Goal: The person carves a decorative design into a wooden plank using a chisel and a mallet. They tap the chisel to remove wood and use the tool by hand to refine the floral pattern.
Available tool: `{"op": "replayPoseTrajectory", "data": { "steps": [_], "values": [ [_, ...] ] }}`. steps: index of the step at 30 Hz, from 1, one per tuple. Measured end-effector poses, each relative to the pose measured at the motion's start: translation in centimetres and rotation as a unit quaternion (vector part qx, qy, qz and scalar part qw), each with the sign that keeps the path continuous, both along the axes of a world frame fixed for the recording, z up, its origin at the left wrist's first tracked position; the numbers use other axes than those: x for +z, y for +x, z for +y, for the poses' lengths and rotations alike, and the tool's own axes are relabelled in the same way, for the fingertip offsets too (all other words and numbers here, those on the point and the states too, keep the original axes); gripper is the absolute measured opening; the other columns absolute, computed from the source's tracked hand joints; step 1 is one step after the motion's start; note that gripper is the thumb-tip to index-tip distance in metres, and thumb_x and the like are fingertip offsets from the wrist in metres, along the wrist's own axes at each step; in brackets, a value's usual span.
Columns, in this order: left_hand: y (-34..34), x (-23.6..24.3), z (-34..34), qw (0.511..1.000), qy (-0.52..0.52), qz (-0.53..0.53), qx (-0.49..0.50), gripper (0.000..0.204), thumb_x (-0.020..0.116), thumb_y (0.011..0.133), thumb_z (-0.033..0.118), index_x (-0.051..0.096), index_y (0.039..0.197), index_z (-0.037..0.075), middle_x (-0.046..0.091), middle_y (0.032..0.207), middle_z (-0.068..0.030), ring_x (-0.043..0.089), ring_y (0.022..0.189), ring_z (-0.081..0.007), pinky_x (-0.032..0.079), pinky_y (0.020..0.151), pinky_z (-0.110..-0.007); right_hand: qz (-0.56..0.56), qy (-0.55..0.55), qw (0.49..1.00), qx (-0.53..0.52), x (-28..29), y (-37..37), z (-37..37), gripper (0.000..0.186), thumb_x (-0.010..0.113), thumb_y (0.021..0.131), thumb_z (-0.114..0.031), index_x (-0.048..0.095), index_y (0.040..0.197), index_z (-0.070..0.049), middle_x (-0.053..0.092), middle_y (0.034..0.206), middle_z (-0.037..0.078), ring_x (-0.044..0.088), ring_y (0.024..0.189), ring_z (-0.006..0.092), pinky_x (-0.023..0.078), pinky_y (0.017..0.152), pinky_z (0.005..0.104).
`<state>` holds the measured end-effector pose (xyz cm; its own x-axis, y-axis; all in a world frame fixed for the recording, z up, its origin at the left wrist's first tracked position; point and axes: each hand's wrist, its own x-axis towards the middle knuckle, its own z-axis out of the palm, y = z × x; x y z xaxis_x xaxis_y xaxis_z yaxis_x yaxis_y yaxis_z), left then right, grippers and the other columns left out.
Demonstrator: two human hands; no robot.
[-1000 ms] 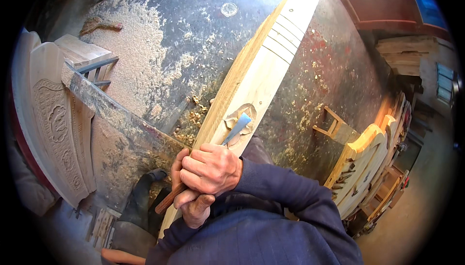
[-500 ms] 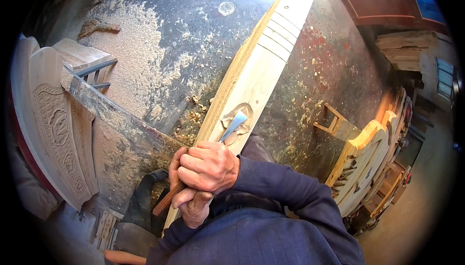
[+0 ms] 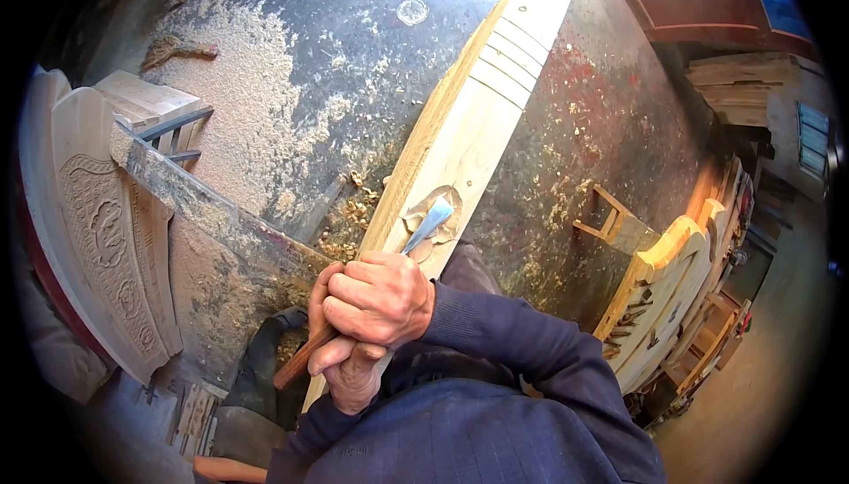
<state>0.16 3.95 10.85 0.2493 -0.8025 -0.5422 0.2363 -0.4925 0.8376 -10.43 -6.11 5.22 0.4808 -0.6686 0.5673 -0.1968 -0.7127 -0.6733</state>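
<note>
A long pale timber beam runs from the bright far end down toward my body. A hollow with rough cut faces and a raised flap of wood is carved into its top. In that hollow rests the steel blade of a wood chisel. My right hand is closed around the chisel above the beam, knuckles up. Just below it, my left hand is wrapped around the handle, its fingers partly covered by the right. The brown wooden handle sticks out behind both hands.
At left, a carved curved panel stands near a narrow plank. Sawdust and shavings cover parts of the floor. To the right are a small wooden frame and a yellow bench holding several hand tools.
Both hands and the chisel have shifted very slightly toward me and to the left. The blade's end stays within the hollow, and the beam looks still.
</note>
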Motion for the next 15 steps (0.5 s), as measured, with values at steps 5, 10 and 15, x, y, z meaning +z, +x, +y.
{"op": "replayPoseTrajectory", "data": {
  "steps": [5, 10, 15],
  "values": [
    [0.3, -0.1, -0.5, 1.000, 0.009, 0.007, -0.024, 0.138, 0.088, 0.074, 0.081, 0.033, 0.167, -0.005, 0.049, 0.161, -0.0145, 0.049, 0.150, -0.0261, 0.038, 0.127, -0.045, 0.014, -0.002, 1.000, -0.011, 0.1, -0.1, -0.2, 0.029, 0.071, 0.075, -0.038, 0.060, 0.078, -0.011, 0.054, 0.078, 0.003, 0.059, 0.065, 0.0176, 0.045, 0.055, 0.0333],
    [0.1, -0.7, -0.3, 0.999, -0.005, -0.023, -0.033, 0.137, 0.085, 0.075, 0.084, 0.034, 0.166, -0.006, 0.050, 0.161, -0.0166, 0.049, 0.149, -0.0275, 0.038, 0.127, -0.045, -0.005, -0.031, 0.999, -0.029, -0.4, 0.0, -0.6, 0.058, 0.075, 0.087, -0.061, 0.049, 0.071, -0.011, 0.043, 0.071, 0.001, 0.050, 0.055, 0.0155, 0.036, 0.048, 0.0325],
    [-0.4, -2.0, 1.8, 0.998, -0.036, -0.060, 0.008, 0.136, 0.076, 0.079, 0.089, 0.034, 0.164, -0.009, 0.049, 0.160, -0.0188, 0.050, 0.148, -0.0287, 0.038, 0.127, -0.047, -0.038, -0.014, 0.999, -0.029, 0.3, 0.8, -0.3, 0.062, 0.073, 0.091, -0.064, 0.048, 0.070, -0.012, 0.044, 0.070, 0.001, 0.048, 0.054, 0.0154, 0.035, 0.047, 0.0324]
  ]
}}
